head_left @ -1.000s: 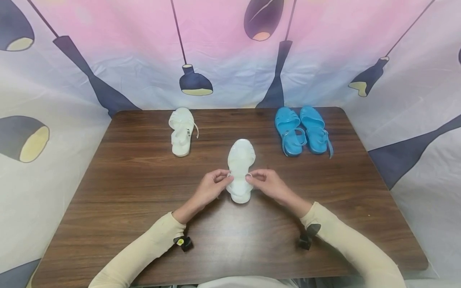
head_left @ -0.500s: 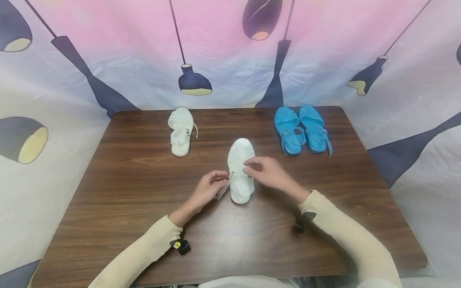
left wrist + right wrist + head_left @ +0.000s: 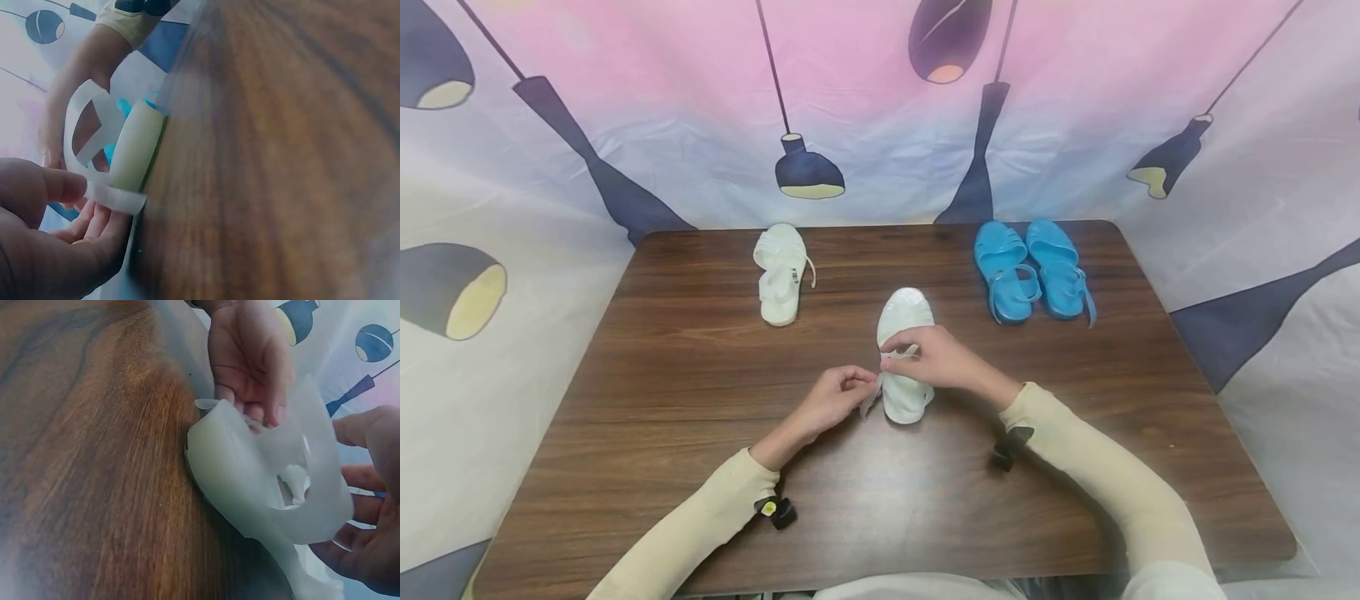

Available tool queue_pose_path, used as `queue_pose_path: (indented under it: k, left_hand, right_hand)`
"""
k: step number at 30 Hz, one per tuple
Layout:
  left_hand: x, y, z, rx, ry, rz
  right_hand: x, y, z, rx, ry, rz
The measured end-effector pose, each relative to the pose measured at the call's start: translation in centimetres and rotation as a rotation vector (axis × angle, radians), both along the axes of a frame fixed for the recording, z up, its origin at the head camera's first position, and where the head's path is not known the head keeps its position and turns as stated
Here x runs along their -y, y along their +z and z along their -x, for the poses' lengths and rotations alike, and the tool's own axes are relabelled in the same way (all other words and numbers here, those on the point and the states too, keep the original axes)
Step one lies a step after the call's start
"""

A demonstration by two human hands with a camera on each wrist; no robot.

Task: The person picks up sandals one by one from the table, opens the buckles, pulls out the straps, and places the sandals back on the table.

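Note:
A white sandal (image 3: 906,308) lies on the table in front of me, its toe pointing away. At its left side my left hand (image 3: 831,402) pinches the sandal's strap (image 3: 119,197) between thumb and fingers, and the free end sticks out past them. My right hand (image 3: 946,360) reaches across the top of the sandal from the right. Its thumb and forefinger pinch at the left edge, near the buckle. The buckle itself is hidden under these fingers. In the right wrist view the heel band (image 3: 334,487) stands up beside my right fingers (image 3: 365,478).
Another white sandal (image 3: 780,275), its strap undone, lies at the back left of the brown wooden table (image 3: 700,350). A pair of blue sandals (image 3: 1003,275) stands at the back right. A printed cloth (image 3: 880,108) hangs behind the table.
My right hand has let go of the sandal's right side and moved left across it to the left edge. The left hand has drawn the strap slightly outward and down.

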State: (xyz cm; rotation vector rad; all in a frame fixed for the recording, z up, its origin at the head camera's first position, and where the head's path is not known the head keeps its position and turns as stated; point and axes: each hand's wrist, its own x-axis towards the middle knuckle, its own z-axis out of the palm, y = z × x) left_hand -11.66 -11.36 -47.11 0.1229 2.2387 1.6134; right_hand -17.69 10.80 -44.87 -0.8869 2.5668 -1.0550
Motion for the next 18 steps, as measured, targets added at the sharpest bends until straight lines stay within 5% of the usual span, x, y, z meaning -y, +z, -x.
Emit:
queue_pose_path:
  k: [10, 18]
  left_hand:
    - [0.0, 0.0, 0.6, -0.013, -0.015, -0.027]
    - [0.3, 0.0, 0.8, 0.003, -0.065, 0.001]
  right_hand:
    - [0.2, -0.5, 0.6, 0.037, 0.092, -0.051]
    - [-0.1, -0.8, 1.1, -0.083, 0.221, -0.042]
